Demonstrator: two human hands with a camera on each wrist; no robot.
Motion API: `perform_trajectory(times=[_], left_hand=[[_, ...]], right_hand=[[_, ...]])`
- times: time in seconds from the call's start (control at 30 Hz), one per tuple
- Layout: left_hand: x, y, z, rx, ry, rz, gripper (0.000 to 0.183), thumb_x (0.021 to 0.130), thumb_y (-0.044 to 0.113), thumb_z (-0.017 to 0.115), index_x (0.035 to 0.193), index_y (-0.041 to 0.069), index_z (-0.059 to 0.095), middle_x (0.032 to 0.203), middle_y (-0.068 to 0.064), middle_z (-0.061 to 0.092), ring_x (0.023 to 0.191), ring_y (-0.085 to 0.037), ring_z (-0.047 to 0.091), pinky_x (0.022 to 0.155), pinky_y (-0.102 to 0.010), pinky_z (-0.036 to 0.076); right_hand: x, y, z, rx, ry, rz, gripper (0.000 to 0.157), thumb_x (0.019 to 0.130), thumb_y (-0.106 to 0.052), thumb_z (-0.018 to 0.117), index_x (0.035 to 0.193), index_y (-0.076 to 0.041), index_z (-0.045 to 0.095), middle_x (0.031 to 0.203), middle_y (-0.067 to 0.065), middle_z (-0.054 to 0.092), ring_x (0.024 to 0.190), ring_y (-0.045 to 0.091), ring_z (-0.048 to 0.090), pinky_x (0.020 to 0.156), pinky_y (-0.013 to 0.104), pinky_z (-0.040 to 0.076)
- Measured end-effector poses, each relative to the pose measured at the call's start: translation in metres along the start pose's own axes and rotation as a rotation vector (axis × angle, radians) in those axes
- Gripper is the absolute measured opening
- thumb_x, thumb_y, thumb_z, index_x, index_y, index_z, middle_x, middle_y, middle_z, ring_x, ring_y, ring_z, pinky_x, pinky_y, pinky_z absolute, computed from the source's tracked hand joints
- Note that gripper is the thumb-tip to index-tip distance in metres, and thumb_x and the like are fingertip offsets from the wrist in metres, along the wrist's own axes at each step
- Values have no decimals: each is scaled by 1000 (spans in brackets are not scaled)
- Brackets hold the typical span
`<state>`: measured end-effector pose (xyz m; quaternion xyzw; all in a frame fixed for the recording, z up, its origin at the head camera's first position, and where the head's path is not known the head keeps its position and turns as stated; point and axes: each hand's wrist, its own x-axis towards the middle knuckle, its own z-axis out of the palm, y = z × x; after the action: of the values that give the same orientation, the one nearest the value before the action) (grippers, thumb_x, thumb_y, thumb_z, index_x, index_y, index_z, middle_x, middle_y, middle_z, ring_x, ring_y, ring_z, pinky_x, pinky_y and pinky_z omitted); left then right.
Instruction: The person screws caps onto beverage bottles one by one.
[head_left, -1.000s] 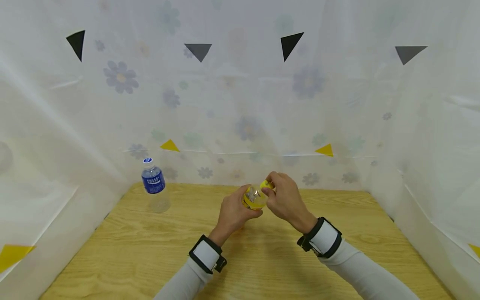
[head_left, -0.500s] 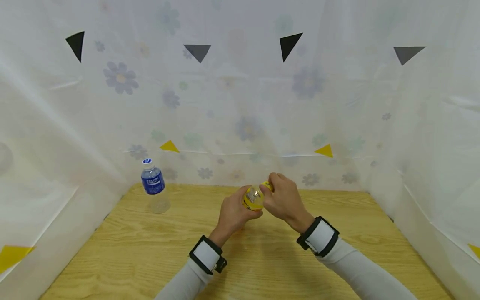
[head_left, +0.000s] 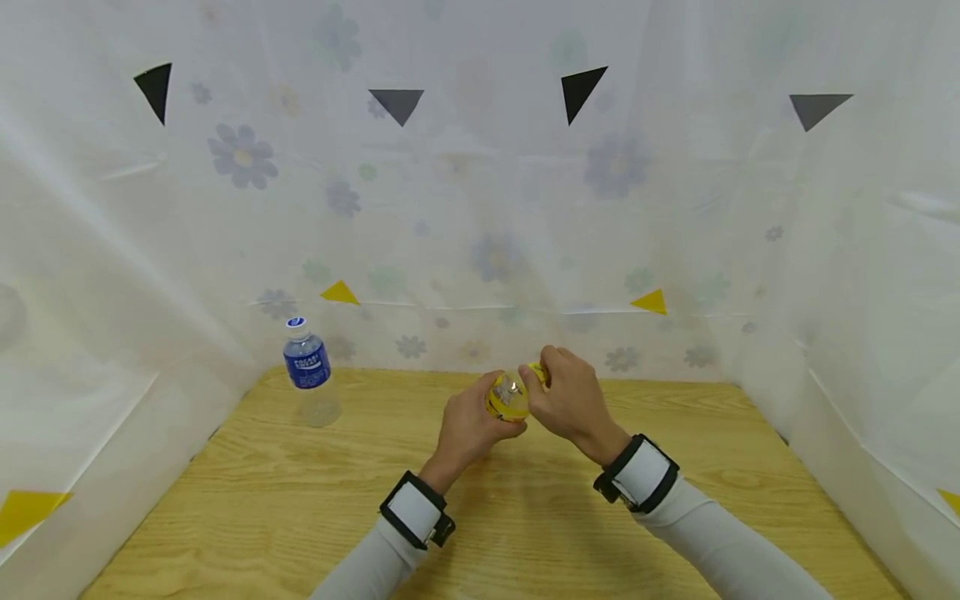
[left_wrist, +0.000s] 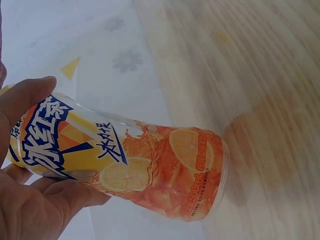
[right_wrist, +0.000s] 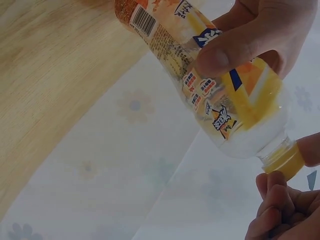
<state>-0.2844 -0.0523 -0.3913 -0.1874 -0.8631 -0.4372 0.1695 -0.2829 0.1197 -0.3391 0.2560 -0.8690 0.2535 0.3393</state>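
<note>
My left hand (head_left: 465, 423) grips an iced tea bottle (left_wrist: 150, 167) around its upper body, thumb on one side and fingers on the other. Its label is yellow and orange with lemon slices, and the part above the label is transparent. The bottle leans, its base low by the tabletop in the left wrist view. At its neck, my right hand (head_left: 573, 402) pinches the yellow cap (right_wrist: 286, 161) between thumb and curled fingers. The cap sits on the neck, partly covered by the right fingers in the head view.
A clear bottle with a blue label and white cap (head_left: 306, 364) stands upright at the left on the wooden table (head_left: 300, 508). White flower-patterned sheeting (head_left: 480, 208) with black, grey and yellow triangles encloses the back and sides.
Over the last second my right hand has turned at the cap, its thumb moving so that less of the cap shows. My left hand and the bottle have stayed nearly in place.
</note>
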Motion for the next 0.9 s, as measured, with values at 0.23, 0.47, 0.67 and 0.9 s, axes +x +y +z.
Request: perform_trajectory(times=[0.23, 0.47, 0.67, 0.9], left_hand=[[0, 0, -1, -6, -9, -19, 70, 75, 27, 91, 136, 15, 61, 109, -5, 73, 93, -20, 68, 74, -37, 54], [0, -1, 1, 2, -29, -43, 70, 75, 30, 90, 137, 18, 61, 110, -3, 72, 95, -19, 67, 76, -36, 54], [-1, -2, 2, 10, -31, -39, 70, 75, 30, 90, 138, 19, 60, 111, -2, 72, 96, -20, 68, 77, -37, 55], [0, -2, 2, -2, -27, -35, 72, 75, 27, 90, 139, 18, 59, 115, -5, 72, 99, -23, 68, 80, -41, 54]], right_hand=[[0, -1, -3, 1, -21, 14, 34, 96, -21, 68, 71, -11, 46, 62, 0, 38, 52, 12, 31, 50, 27, 28], [-3, -5, -12, 9, -170, 150, 28, 100, -32, 63, 97, -4, 61, 84, 8, 58, 70, 19, 52, 61, 34, 45], [-6, -9, -20, 40, -223, 133, 37, 99, -26, 66, 128, -3, 63, 105, 13, 67, 93, 28, 62, 75, 43, 53], [-7, -10, -23, 42, -214, 85, 24, 98, -9, 64, 121, -1, 64, 101, 13, 66, 86, 25, 62, 71, 39, 52]])
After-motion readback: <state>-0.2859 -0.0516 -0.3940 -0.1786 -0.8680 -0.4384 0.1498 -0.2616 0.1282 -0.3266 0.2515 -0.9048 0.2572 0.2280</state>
